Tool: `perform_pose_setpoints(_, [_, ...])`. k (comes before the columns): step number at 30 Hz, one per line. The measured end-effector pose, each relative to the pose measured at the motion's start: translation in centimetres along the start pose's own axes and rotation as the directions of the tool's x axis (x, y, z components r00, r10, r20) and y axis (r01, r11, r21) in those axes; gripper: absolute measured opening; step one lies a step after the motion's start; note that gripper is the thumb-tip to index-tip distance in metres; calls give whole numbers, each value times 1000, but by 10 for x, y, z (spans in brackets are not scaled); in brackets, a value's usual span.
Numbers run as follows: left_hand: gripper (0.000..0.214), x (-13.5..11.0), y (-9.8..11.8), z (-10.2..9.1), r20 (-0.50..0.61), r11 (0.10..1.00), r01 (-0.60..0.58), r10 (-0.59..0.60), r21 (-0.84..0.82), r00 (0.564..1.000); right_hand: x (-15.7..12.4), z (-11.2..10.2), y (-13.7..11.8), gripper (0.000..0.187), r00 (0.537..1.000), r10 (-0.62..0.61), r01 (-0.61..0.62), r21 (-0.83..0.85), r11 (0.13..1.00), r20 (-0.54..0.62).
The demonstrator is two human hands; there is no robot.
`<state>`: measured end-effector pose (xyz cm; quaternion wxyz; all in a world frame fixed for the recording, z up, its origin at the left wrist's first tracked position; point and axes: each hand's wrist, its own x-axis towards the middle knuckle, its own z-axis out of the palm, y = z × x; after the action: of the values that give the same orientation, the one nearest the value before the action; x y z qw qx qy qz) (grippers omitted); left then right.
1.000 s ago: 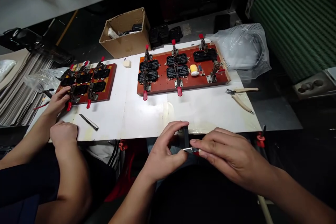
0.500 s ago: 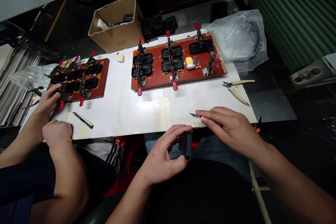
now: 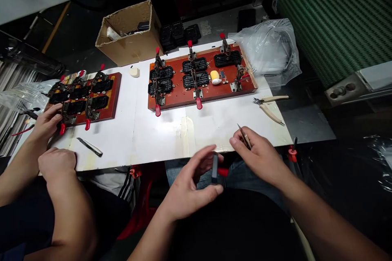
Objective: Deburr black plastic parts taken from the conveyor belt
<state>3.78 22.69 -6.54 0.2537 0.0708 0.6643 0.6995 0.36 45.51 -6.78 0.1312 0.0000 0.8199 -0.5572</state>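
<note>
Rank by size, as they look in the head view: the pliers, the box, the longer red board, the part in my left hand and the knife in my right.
1. Longer red board
2. Box
3. Pliers
Unranked: held part and knife; they look close in size, and some of the knife is hidden.

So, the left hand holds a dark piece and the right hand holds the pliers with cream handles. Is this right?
Not quite: the head view shows the right hand holding a small pointed tool, not the pliers. The left hand does hold a dark piece.
</note>
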Motion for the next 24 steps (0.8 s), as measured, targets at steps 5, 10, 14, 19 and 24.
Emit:
perform_pose_setpoints(5, [66,9,-8,7,-320,931,-44,-80,-362,944,-17,18,2,31,938,-156,86,228,970,310])
perform_pose_setpoints(10, [44,11,-11,16,-388,885,50,-253,-462,886,-14,24,9,5,977,-213,215,140,967,-27])
perform_pose_setpoints(14, [48,2,-13,15,-442,978,101,-174,-185,880,-10,15,5,26,985,30,9,225,974,-167])
perform_pose_setpoints(19, [88,2,-9,6,-248,702,-88,362,706,898,-15,23,-7,25,989,143,-146,259,955,32])
perform_pose_setpoints(24, [68,10,2,-6,-122,736,-91,231,671,965,-24,18,-9,38,975,20,-67,205,976,223])
